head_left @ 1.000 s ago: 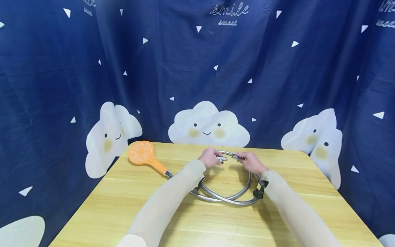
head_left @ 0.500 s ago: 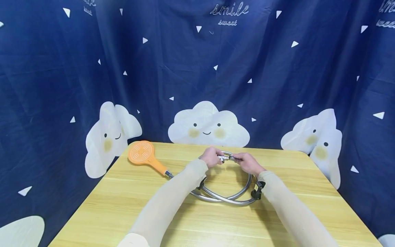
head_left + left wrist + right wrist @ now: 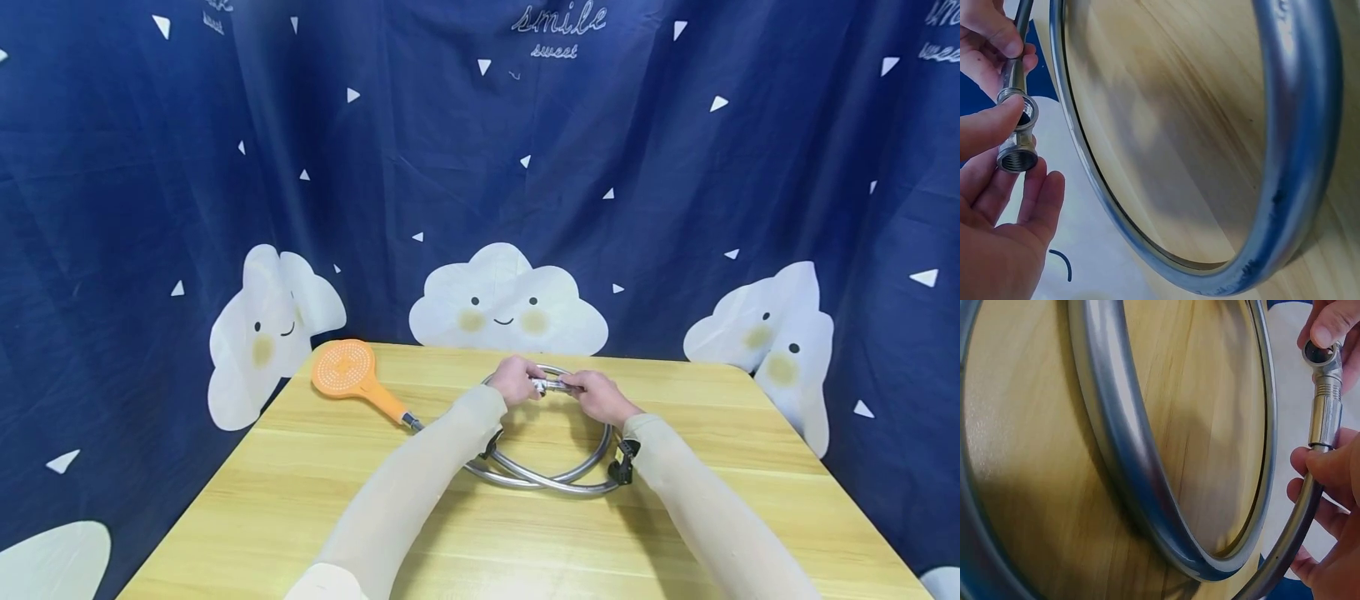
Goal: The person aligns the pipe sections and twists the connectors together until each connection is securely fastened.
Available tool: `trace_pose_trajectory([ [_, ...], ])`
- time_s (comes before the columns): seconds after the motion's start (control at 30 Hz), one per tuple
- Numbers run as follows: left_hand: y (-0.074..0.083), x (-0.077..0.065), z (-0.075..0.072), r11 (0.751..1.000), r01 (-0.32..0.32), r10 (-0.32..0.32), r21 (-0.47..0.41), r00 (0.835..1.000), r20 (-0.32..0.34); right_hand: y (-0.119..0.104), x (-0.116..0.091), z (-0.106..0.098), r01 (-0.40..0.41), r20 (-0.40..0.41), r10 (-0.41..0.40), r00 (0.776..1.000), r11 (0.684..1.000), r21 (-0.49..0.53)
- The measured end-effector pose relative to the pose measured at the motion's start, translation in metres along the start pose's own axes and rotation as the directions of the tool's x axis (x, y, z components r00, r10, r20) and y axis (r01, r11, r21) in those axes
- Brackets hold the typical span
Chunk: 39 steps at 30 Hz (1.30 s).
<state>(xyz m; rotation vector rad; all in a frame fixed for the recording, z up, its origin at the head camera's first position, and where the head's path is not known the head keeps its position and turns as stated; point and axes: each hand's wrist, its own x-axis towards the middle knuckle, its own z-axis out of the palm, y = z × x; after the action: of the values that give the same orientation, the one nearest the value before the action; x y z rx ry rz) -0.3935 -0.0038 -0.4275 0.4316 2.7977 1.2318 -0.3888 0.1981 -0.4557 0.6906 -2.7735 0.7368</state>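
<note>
My left hand (image 3: 512, 381) pinches a small chrome tee fitting (image 3: 1017, 147) between thumb and fingers; threads show inside its open port in the left wrist view. From the right, my right hand (image 3: 602, 397) grips the end of a silver shower hose (image 3: 1300, 515), just behind its metal nut (image 3: 1325, 419). The nut sits end to end with the fitting, in line with it, and a few thread rings show at the joint. At the hose's other end, an orange shower head (image 3: 343, 369) lies spray face up on the table, left of both hands.
The hose lies in crossing loops (image 3: 577, 490) on the wooden table (image 3: 480, 542), below and between the hands. Black wrist cameras (image 3: 621, 467) hang close over the loops. A dark blue curtain (image 3: 480, 167) with clouds stands behind the table.
My right hand has moved left with the hose end, closing the gap to the tee fitting so that the two now meet. The left hand has shifted only slightly; the shower head stays put.
</note>
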Motion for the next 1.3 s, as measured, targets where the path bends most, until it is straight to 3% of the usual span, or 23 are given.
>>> trace_pose_trajectory([
  [0.2,-0.005,0.002,0.001,1.000,0.005,-0.005,-0.019,1.000,0.016,-0.003,0.001,0.000,-0.001,0.032,-0.001,0.999,0.997,0.077],
  [0.47,-0.010,0.007,0.003,1.000,-0.016,0.016,0.025,1.000,0.003,-0.007,0.002,0.000,-0.025,0.082,0.013,0.997,0.990,0.141],
  [0.83,-0.009,0.006,0.004,0.997,-0.039,0.041,0.069,0.999,-0.020,-0.008,0.004,-0.002,-0.125,0.160,0.087,0.983,0.961,0.246],
  [1.03,-0.006,0.005,0.004,0.997,-0.025,0.027,0.070,0.999,-0.024,-0.004,0.005,-0.005,-0.056,0.109,0.031,0.994,0.970,0.236],
  [1.3,-0.004,0.005,0.001,0.997,-0.044,0.045,0.061,0.999,-0.015,-0.004,0.007,-0.012,-0.025,0.070,0.002,0.998,0.942,0.334],
])
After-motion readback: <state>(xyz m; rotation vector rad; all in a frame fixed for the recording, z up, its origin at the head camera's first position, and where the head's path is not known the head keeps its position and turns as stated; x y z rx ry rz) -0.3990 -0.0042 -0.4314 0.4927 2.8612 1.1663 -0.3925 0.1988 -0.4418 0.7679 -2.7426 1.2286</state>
